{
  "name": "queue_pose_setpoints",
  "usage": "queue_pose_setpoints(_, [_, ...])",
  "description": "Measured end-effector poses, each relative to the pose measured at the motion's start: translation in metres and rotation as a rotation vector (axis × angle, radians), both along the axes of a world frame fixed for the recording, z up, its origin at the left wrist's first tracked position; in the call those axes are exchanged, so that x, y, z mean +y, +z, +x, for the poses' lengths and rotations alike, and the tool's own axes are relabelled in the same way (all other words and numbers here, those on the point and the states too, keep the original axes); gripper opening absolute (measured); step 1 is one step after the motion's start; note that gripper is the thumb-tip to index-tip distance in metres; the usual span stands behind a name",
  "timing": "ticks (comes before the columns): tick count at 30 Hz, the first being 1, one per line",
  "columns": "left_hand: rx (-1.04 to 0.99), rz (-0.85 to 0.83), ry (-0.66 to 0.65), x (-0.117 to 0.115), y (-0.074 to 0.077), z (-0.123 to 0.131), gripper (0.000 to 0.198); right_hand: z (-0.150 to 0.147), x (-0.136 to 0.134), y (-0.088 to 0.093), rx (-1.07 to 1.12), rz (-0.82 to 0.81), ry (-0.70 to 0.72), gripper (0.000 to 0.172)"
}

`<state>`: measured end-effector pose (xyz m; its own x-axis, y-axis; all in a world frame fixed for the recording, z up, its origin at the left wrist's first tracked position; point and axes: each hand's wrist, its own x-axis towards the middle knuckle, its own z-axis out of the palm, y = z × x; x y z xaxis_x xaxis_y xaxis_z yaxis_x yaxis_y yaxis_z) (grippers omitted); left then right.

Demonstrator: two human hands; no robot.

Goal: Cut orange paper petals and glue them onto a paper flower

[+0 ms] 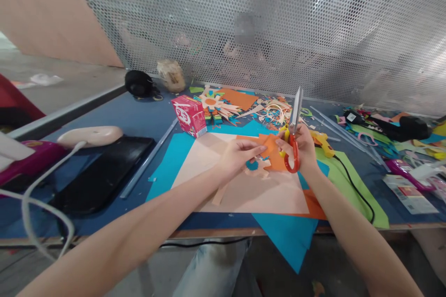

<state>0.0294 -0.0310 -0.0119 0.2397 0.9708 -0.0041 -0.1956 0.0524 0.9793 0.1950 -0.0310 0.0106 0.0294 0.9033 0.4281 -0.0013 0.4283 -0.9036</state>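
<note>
My left hand (240,155) is closed, pinching the left part of an orange paper sheet (277,160). In my right hand (303,146) are scissors (294,123) with red and yellow handles, their blades pointing up and away from the paper. The fingertips of that hand also reach the orange sheet's upper edge. Just below the sheet lies a peach paper cutout (259,169) with a blue round piece (251,165) at its left. Under both hands a large peach sheet (209,185) rests on blue sheets (167,167).
A pink box (189,116) stands behind the sheets, near layered paper flowers (211,102) and paper scraps (275,111). To the right is a yellow glue gun (324,143) with a black cord. A black tray (104,174) lies left. A perforated metal panel (209,18) bounds the back.
</note>
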Motion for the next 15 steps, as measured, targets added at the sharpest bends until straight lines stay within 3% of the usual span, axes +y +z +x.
queue_pose_setpoints(15, [0.093,0.061,-0.118,0.005,-0.014,0.001,0.033,0.0,0.002,0.001,-0.074,-0.026,-0.106,0.044])
